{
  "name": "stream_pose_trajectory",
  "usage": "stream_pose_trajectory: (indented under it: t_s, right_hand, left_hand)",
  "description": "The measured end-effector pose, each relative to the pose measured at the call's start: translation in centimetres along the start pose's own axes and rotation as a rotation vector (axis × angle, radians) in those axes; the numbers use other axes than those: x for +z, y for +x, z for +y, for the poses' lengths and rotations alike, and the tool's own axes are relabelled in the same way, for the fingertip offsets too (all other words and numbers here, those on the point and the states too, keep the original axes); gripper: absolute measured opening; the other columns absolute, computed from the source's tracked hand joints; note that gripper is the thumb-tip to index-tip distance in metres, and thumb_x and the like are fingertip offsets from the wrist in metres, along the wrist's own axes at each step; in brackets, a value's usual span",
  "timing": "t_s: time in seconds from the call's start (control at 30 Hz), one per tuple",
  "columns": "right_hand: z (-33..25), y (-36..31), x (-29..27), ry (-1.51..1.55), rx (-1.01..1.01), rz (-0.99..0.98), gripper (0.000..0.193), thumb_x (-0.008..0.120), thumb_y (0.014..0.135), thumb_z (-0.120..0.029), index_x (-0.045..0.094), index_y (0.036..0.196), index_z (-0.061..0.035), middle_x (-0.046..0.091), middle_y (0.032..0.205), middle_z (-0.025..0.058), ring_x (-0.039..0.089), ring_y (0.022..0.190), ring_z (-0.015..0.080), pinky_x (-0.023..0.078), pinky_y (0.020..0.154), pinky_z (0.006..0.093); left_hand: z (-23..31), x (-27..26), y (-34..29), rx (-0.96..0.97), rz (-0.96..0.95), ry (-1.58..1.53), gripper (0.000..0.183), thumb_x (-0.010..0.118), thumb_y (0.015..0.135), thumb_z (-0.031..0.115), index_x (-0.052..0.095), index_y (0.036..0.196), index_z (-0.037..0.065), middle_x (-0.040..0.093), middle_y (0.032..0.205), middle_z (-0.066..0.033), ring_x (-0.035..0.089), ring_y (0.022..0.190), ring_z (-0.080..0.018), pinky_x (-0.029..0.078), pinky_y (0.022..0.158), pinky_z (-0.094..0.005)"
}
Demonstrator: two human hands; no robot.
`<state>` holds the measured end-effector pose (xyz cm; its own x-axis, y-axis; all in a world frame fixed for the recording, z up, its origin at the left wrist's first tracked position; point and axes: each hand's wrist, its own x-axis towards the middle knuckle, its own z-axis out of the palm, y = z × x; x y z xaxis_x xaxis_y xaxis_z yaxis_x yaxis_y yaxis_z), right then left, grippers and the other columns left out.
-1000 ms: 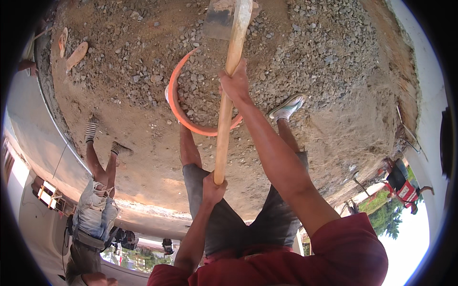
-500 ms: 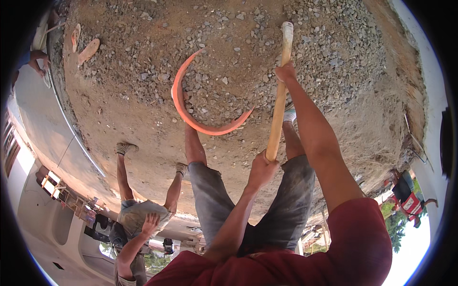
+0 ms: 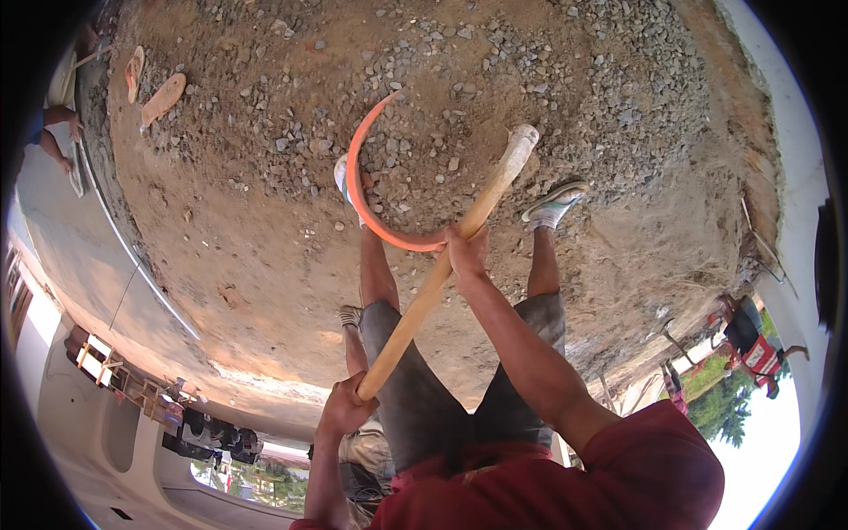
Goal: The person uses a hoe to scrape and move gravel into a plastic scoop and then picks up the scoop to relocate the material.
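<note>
A long wooden tool handle (image 3: 428, 291) slants across in front of my legs, its whitish, dirt-coated far end over the gravel. I cannot make out a tool head. My left hand (image 3: 347, 408) is closed round its near end, beside my left thigh. Further along, my right hand (image 3: 468, 250) wraps the shaft between my knees and the gravel. A thin orange crescent-shaped band (image 3: 362, 196) curves in front of my left foot, and one end meets the shaft at my right hand. Whether it is a basin's rim, I cannot tell.
Loose gravel (image 3: 618, 79) covers the dirt beyond my feet. Two flip-flops (image 3: 163, 99) lie at the far left, near a pale slab edge (image 3: 132, 252). Another person's hands (image 3: 66, 137) work on that slab. A second person (image 3: 367, 446) is partly hidden behind my left arm.
The handle has swung from nearly upright to a diagonal. My left hand moved left and nearer, and my right hand came down leftward. The person at left is now mostly hidden.
</note>
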<state>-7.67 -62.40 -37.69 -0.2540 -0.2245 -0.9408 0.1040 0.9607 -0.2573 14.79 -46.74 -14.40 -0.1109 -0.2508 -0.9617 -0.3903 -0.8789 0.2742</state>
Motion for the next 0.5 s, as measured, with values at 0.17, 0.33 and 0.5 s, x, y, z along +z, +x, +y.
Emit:
stream_pose_trajectory:
  t_s: [0.17, 0.33, 0.5]
  right_hand:
    - [0.7, -8.9, 3.4, 0.213, 0.12, -0.08, 0.057, 0.058, 0.09, 0.002, 0.024, 0.134, -0.0085, 0.053, 0.095, 0.0125, 0.06, 0.06, 0.0175, 0.057, 0.055, 0.0324]
    - [-8.8, -1.7, 1.4, 0.166, -0.228, -0.106, 0.061, 0.058, 0.088, 0.0, 0.022, 0.137, -0.0034, 0.052, 0.083, 0.0115, 0.056, 0.05, 0.0173, 0.051, 0.045, 0.0318]
    - [-26.9, 16.6, 0.6, -0.293, -0.788, 0.09, 0.056, 0.073, 0.084, -0.023, 0.047, 0.127, 0.0023, 0.067, 0.096, 0.0231, 0.071, 0.079, 0.0326, 0.059, 0.07, 0.043]
  left_hand:
    - [-7.7, -0.5, -3.6, -0.053, 0.23, 0.279, 0.015, 0.069, 0.065, 0.011, 0.061, 0.077, 0.007, 0.062, 0.064, -0.0187, 0.065, 0.065, -0.0415, 0.052, 0.06, -0.0461]
    - [-2.0, 5.1, 8.8, 0.139, 0.243, 0.142, 0.021, 0.066, 0.067, 0.012, 0.061, 0.086, 0.005, 0.065, 0.072, -0.0202, 0.065, 0.07, -0.0425, 0.052, 0.063, -0.0478]
    - [14.2, 15.9, 29.1, 0.533, 0.486, -0.235, 0.034, 0.066, 0.077, 0.005, 0.063, 0.11, -0.002, 0.066, 0.079, -0.0232, 0.068, 0.077, -0.0409, 0.052, 0.069, -0.0457]
